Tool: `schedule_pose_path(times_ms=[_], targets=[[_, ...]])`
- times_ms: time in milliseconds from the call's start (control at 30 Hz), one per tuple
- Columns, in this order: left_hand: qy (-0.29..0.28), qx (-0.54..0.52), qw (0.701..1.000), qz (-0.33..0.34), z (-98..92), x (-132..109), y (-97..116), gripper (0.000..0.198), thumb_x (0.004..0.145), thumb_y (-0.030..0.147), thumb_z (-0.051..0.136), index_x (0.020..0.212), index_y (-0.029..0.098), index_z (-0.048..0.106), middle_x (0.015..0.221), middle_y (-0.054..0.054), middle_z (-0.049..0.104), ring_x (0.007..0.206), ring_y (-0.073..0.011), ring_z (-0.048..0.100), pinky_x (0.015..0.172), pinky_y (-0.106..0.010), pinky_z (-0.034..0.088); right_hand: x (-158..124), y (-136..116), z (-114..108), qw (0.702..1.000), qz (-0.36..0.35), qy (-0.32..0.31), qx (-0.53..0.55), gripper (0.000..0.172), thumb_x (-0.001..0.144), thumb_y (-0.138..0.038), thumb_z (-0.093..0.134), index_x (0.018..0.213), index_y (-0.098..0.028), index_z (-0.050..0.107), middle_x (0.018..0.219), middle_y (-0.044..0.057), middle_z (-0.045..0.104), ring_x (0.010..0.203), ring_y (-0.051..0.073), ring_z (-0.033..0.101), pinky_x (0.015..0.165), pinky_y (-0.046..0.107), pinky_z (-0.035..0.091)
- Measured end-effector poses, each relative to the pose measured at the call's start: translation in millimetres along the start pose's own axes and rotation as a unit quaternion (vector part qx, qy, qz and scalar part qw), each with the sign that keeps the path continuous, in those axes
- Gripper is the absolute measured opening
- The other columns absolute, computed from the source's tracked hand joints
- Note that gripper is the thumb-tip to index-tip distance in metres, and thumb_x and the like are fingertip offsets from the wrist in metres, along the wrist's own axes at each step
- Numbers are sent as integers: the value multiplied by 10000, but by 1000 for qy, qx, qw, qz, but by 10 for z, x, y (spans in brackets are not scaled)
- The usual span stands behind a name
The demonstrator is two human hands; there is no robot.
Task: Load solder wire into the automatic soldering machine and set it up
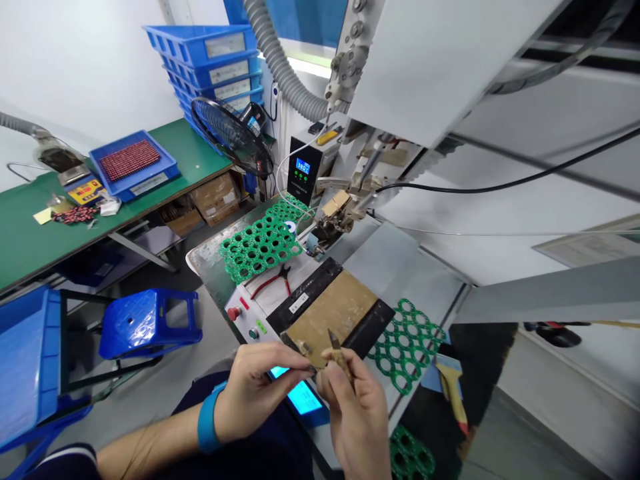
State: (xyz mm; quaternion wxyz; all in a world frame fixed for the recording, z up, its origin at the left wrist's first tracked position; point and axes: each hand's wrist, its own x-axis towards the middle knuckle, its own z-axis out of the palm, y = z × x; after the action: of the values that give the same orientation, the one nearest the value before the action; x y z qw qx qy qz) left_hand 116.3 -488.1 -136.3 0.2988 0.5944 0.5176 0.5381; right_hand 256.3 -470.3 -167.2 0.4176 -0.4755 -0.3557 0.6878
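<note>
My left hand [257, 383], with a blue band on its wrist, is closed in a pinch on a small dark piece [313, 370], too small to name. Close beside it, my right hand [355, 407] grips a pointed tool [340, 360] with a tan, wrapped-looking body and a dark tip aimed up and away. The fingertips of both hands nearly meet over the near edge of a tan plate [337, 307] in a black frame. A small tan lump [303, 347] sits on that plate. My fingers hide part of the tool.
Green ring-patterned boards [257, 243] lie left of the plate, and another green board [407, 343] lies right. Red-handled pliers [273, 281] rest behind the red button [233, 313]. A machine head [340, 213] hangs beyond. A brush [453, 387] lies at right; a lit screen [303, 397] is below my hands.
</note>
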Motion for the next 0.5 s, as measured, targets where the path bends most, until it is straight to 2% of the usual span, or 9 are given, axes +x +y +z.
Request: schedule_pose_path(times_ms=[133, 300, 400, 500], targets=[[-18, 13, 1000, -2, -35, 29, -3, 117, 756, 68, 627, 828, 150, 668, 687, -47, 699, 615, -116, 656, 579, -173, 514, 9, 14, -24, 999, 16, -35, -6, 264, 795, -374, 606, 683, -149, 525, 556, -61, 318, 507, 62, 277, 452, 188, 277], [-21, 18, 999, -22, -43, 52, -9, 108, 757, 99, 636, 838, 159, 675, 680, -31, 689, 600, -94, 631, 580, -160, 494, 1, 47, 21, 998, 37, -39, 26, 269, 780, -360, 625, 657, -159, 496, 573, -57, 328, 522, 65, 283, 460, 178, 294], [-10, -30, 994, -107, 34, 32, -55, 224, 734, 179, 684, 955, 170, 657, 755, -30, 694, 669, -107, 625, 651, -192, 504, -20, 23, 171, 994, 28, 9, 105, 315, 744, -407, 646, 630, -164, 481, 544, -62, 338, 481, 56, 297, 432, 166, 312], [-6, -144, 968, -205, 151, 21, -136, 214, 701, 289, 721, 867, 160, 685, 793, -47, 673, 742, -136, 616, 690, -233, 501, -28, 11, 311, 986, 13, 54, 157, 341, 714, -416, 672, 603, -164, 471, 503, -76, 331, 438, 42, 296, 411, 149, 322]])
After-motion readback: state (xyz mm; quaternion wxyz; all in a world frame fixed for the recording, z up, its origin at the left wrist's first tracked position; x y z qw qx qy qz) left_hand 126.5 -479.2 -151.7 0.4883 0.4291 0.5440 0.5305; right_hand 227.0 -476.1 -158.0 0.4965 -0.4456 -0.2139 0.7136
